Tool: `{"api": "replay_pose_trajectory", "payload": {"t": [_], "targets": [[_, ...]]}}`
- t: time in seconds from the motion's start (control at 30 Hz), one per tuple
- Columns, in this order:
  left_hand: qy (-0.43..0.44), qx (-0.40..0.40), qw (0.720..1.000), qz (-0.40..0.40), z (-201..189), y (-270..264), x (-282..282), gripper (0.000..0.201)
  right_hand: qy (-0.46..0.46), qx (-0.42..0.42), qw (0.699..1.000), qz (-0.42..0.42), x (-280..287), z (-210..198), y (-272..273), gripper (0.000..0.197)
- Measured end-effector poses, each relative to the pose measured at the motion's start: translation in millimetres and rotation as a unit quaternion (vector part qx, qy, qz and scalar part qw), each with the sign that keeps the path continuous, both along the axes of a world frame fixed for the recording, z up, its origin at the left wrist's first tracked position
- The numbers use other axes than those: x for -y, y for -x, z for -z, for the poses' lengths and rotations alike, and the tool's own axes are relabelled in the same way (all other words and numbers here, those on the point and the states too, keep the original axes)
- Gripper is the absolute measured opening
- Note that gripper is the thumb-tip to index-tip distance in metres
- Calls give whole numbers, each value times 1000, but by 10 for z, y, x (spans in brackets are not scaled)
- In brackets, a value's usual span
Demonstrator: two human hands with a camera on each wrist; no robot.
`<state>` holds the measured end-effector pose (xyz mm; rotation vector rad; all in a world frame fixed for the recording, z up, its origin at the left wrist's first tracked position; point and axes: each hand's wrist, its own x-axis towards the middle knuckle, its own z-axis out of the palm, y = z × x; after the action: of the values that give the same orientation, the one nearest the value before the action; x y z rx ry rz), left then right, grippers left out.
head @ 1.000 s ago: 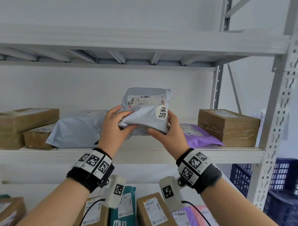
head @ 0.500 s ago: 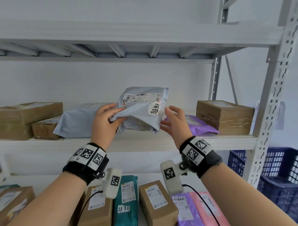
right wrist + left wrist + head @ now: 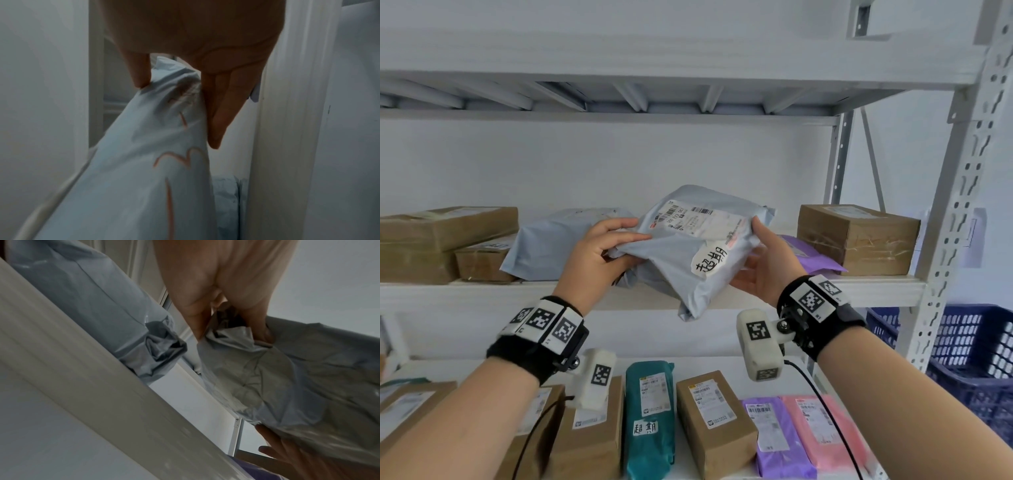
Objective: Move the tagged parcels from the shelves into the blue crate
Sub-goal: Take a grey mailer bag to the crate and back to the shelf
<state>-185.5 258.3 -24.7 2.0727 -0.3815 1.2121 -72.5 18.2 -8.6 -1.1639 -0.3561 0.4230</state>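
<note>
A grey poly parcel [image 3: 688, 260] with a shipping label and a handwritten white tag [image 3: 710, 262] hangs just in front of the middle shelf [image 3: 859, 291]. My left hand [image 3: 633, 246] grips its crumpled left edge, fingers on top and thumb under. In the left wrist view the fingers [image 3: 261, 327] pinch the parcel [image 3: 287, 378]. My right hand [image 3: 750, 253] holds the right edge, thumb on top and fingers beneath. In the right wrist view the thumb and fingers [image 3: 220, 116] pinch the parcel [image 3: 144, 178]. The blue crate [image 3: 962, 359] stands low at the right, beyond the shelf post.
On the middle shelf lie another grey parcel [image 3: 551, 243], brown boxes [image 3: 441, 236] at the left, a purple parcel [image 3: 815, 257] and a brown box [image 3: 859, 236] at the right. The lower shelf holds a tagged teal parcel [image 3: 650, 411], brown boxes [image 3: 715, 418], and purple and pink parcels. A perforated post [image 3: 955, 205] stands at the right.
Half a second ago my right hand was off the parcel with its fingers spread; it now holds the right edge. The parcel has come lower and tilted its tag towards me.
</note>
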Motion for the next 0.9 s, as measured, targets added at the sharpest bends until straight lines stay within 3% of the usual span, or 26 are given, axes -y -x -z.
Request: {"api": "replay_pose_trajectory", "payload": {"t": [0.17,0.27,0.37,0.53,0.63,0.73,0.9], "targets": [[-6,-41,999,11,-31,45,0,41,-17,-28,999,5,-1,32,-16,64],[4,-60,998,12,-56,79,15,43,0,-20,1000,-10,16,23,-15,47],[18,-55,998,8,-48,65,41,59,-13,-23,1000,4,31,21,-3,38],[152,-71,985,30,-56,39,151,70,-92,-42,995,18,-4,66,-20,29],[177,-85,980,8,-47,15,199,77,-128,-26,991,38,6,72,-25,32],[211,-91,973,7,-28,-2,257,71,-162,-16,986,41,3,88,-20,34],[334,-155,927,70,6,-87,283,69,-201,-13,979,28,-29,152,0,32]]}}
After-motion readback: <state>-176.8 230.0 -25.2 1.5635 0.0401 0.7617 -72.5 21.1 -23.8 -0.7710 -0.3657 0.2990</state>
